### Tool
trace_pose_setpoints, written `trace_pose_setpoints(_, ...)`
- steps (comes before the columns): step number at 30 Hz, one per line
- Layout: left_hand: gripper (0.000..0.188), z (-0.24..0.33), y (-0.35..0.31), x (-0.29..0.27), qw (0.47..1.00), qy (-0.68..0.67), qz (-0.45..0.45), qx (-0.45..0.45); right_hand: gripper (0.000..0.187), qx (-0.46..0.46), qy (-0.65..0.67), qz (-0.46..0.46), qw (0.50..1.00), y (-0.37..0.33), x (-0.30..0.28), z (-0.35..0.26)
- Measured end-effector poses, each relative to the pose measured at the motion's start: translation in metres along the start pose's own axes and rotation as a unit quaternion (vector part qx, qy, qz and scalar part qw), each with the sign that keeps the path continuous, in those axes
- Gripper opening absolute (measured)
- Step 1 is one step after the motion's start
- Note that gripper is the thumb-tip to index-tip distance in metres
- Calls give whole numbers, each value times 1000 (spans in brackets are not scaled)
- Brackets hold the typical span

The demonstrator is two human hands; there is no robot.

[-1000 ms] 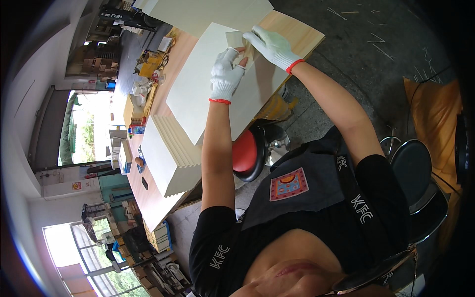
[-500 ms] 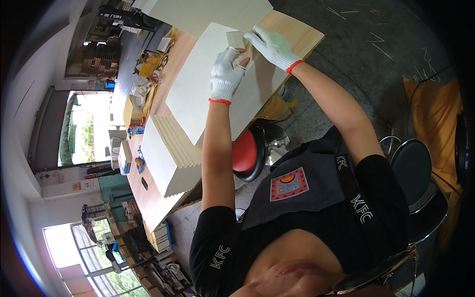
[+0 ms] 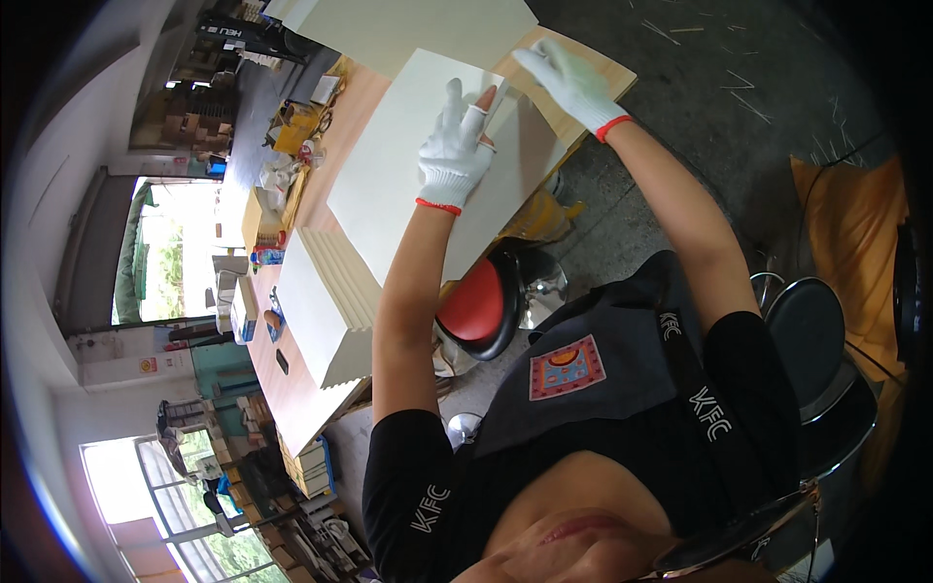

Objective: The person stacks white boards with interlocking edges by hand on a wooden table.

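Note:
My left hand (image 3: 455, 151), in a white glove that bares some fingertips, is over a large white sheet (image 3: 389, 155) on the table. Its bare fingers pinch a small, thin pale piece (image 3: 497, 101), seen nearly edge-on; one gloved finger points away. To its right, my right hand (image 3: 571, 85) is raised above the table's right edge, gloved in white, fingers stretched out and holding nothing. It is apart from the pale piece. Both gloves have red cuffs.
A stack of thick pale boards (image 3: 335, 306) is nearer on the wooden table (image 3: 292, 389); another large pale board (image 3: 408, 29) lies at the far end. A red-seated stool (image 3: 473, 303) is by the table's right edge. A phone (image 3: 282, 361) lies at left.
My hands have drawn apart. The right one moved right, away from the small piece; the left turned and came slightly nearer, with the piece now nearly edge-on.

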State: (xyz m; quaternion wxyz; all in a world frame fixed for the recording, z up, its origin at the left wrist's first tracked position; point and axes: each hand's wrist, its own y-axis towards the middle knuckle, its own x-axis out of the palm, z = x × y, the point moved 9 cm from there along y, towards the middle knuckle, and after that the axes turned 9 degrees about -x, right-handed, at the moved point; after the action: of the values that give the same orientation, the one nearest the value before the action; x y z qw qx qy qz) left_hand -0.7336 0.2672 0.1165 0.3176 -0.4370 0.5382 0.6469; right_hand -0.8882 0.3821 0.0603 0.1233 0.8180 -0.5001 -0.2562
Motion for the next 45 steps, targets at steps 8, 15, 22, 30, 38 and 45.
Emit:
trace_pose_setpoints(8,51,-47,-10,6,965,60,-114,-227,51,-52,47,-38,997,-13,8,-27)
trace_pose_setpoints(15,34,-116,-19,-169,942,-99,175,-269,54,-177,49,-195,964,-45,113,-155)
trace_pose_setpoints(22,25,-263,-170,-248,705,-503,435,-247,94,-349,-170,-377,841,-139,264,-227)
trace_pose_setpoints(30,38,-293,-265,-233,576,-600,483,-273,93,-366,-344,-292,814,-171,299,-233)
trace_pose_setpoints(38,40,-353,-262,-224,533,-700,412,-236,91,-384,-343,-286,808,-174,297,-233)
trace_pose_setpoints(45,42,-399,-249,-263,506,-661,488,-263,104,-343,-390,-330,788,-179,308,-220)
